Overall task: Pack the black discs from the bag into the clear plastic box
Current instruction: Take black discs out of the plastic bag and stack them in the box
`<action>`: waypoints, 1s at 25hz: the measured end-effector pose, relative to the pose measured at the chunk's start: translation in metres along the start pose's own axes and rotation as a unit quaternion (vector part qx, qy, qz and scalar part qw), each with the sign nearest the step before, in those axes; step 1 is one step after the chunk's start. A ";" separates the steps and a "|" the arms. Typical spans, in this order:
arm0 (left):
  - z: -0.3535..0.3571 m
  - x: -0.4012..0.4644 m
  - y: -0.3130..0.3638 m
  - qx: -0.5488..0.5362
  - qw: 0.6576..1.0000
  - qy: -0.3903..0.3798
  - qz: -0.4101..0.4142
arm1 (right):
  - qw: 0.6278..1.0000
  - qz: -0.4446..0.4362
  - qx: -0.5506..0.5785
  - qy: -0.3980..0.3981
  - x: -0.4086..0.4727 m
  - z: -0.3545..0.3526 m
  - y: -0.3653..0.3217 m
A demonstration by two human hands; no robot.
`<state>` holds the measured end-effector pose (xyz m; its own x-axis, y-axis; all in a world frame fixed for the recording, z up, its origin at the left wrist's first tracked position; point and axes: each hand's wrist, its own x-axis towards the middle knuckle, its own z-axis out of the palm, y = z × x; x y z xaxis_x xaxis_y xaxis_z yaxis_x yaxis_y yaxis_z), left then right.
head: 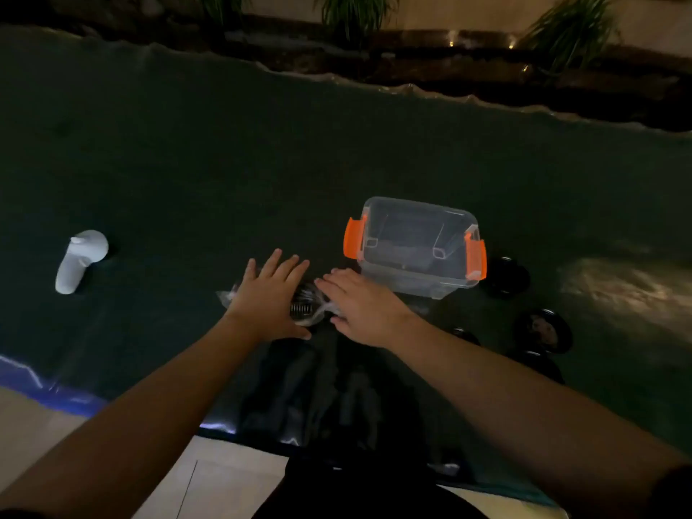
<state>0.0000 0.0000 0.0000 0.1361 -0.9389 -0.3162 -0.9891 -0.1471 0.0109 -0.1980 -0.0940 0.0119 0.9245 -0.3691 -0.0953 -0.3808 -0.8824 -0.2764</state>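
**Both hands pressed flat on a clear bag beside an open plastic box**

In dim light, a person's left hand (267, 294) and right hand (359, 305) lie palm-down, fingers stretched and slightly spread, on a crumpled clear bag (305, 307) resting on a dark green mat (187, 162). Neither hand is closed round anything; the two sit close side by side with a narrow gap between them, through which the bag and some dark, ribbed contents show. Both bare forearms reach in from the near edge, the left from the near left, the right from the near right.

No brand, label or writing can be read on anything in view.

The clear plastic box (415, 247), lid off and orange latches (354, 237) standing up at its left and right ends, sits just to the right of and beyond the right hand. What it holds cannot be made out. Loose black discs lie on the mat right of the box and hands: one disc (505, 277) just beside the box's right end, another (543, 331) nearer, well apart from the bag. A white handheld controller (80, 260) lies far to the left. Plants (355, 13) line the far side beyond the mat's wavy edge.
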 end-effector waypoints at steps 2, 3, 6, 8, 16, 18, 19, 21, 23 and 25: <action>0.004 0.005 0.002 0.018 1.000 -0.014 0.021 | 0.999 0.019 0.016 -0.036 0.006 0.010 -0.004; 0.007 0.007 0.002 0.029 0.999 -0.017 0.024 | 0.997 0.048 0.017 -0.051 0.007 0.015 -0.005; 0.010 0.012 0.003 0.037 0.999 -0.016 0.029 | 0.992 0.101 0.005 -0.072 0.015 0.022 -0.009; 0.009 0.012 0.003 0.042 0.999 -0.008 0.032 | 0.991 0.111 -0.005 -0.075 0.018 0.020 -0.010; -0.003 -0.002 0.001 -0.116 0.992 0.049 0.026 | 0.987 0.128 0.086 -0.036 0.003 -0.023 -0.015; -0.009 -0.010 0.005 -0.210 0.975 0.075 0.013 | 0.982 0.132 0.137 -0.003 -0.005 -0.046 -0.017; -0.011 -0.015 0.009 -0.245 0.966 0.086 0.010 | 0.978 0.133 0.158 0.007 -0.011 -0.057 -0.017; -0.015 -0.024 0.019 -0.299 0.949 0.097 0.006 | 0.975 0.126 0.183 0.016 -0.022 -0.077 -0.019; -0.017 -0.030 0.032 -0.344 0.933 0.102 0.001 | 0.973 0.119 0.194 0.026 -0.031 -0.091 -0.021; -0.018 -0.034 0.046 -0.377 0.920 0.107 0.003 | 0.972 0.114 0.202 0.032 -0.041 -0.100 -0.021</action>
<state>-0.0489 0.0197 0.0279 0.2179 -0.9685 -0.1201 -0.6807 -0.2390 0.6925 -0.2298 -0.0896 0.1171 0.8087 -0.5709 -0.1416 -0.5258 -0.5937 -0.6091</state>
